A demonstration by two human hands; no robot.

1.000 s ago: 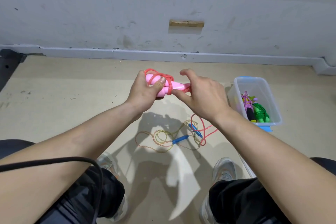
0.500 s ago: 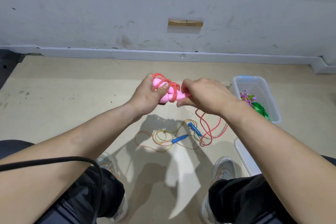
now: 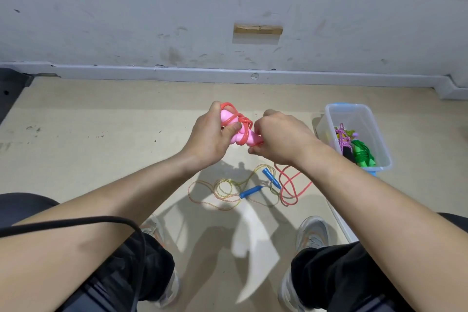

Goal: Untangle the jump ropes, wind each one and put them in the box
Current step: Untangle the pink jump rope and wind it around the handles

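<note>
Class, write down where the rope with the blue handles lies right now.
In the head view, the rope with blue handles lies loose on the floor near the middle, beside the trailing red cord and left of the clear box.

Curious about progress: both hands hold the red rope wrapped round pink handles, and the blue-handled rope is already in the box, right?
No: the head view shows the blue-handled rope loose on the floor, outside the box. Left hand and right hand do hold the red rope.
</note>
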